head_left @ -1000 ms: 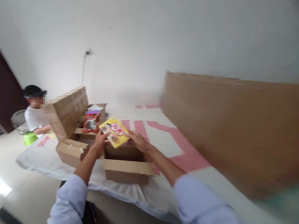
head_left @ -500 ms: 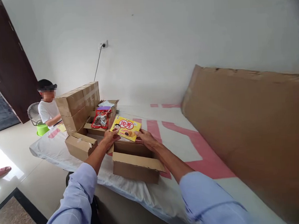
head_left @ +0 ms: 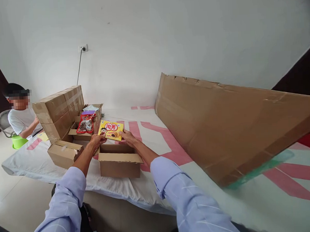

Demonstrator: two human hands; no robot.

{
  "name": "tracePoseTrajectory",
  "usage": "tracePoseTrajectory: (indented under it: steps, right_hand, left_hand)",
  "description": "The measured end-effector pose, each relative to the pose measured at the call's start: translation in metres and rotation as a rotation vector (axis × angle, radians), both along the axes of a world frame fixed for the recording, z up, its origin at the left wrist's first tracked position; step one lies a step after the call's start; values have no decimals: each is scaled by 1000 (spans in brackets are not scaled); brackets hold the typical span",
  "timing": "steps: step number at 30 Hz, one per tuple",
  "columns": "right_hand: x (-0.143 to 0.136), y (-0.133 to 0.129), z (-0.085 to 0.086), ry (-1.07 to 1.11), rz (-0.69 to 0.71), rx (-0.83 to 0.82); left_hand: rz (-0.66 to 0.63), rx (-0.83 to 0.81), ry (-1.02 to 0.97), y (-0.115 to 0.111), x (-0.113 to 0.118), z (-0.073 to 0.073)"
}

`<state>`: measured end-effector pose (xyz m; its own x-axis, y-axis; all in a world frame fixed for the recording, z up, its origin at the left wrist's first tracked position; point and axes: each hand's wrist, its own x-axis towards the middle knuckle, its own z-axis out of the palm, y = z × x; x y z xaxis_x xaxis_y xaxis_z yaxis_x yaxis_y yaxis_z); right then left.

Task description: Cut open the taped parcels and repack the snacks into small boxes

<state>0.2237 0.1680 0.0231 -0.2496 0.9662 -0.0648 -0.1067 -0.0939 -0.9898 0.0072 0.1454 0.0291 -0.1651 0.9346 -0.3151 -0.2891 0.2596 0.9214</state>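
Note:
A yellow snack box with red lettering and a cartoon figure is held flat between both hands. My left hand is closed on its left edge, and my right hand grips its right edge. Just below and in front of it stands an open cardboard box with its front flap folded outward; its inside is mostly in shadow. To the left, a red snack packet with a clear window lies on another open carton, beside a purple item.
Stacked cardboard boxes stand at the left, with a small carton in front. A large cardboard sheet leans against the wall on the right. A person sits beyond the far left end of the cloth-covered surface.
My view has turned to the right, so everything appears shifted left. Both hands still hold the yellow snack box above the open carton, with little change in their grip.

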Motion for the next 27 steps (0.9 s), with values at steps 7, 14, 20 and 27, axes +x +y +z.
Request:
tracePoseTrajectory:
  steps: [7, 14, 20, 27]
  right_hand:
    - [-1, 1, 1, 14, 11, 9]
    - [3, -8, 1, 46, -17, 48]
    - [26, -52, -7, 165, 24, 194]
    - [76, -86, -7, 218, -93, 287]
  left_hand:
    - [-3, 18, 12, -2, 1, 3]
    - [-24, 141, 72, -20, 5, 9]
    - [-72, 330, 212, -76, -4, 10]
    - [-446, 672, 1208, -157, -8, -1]
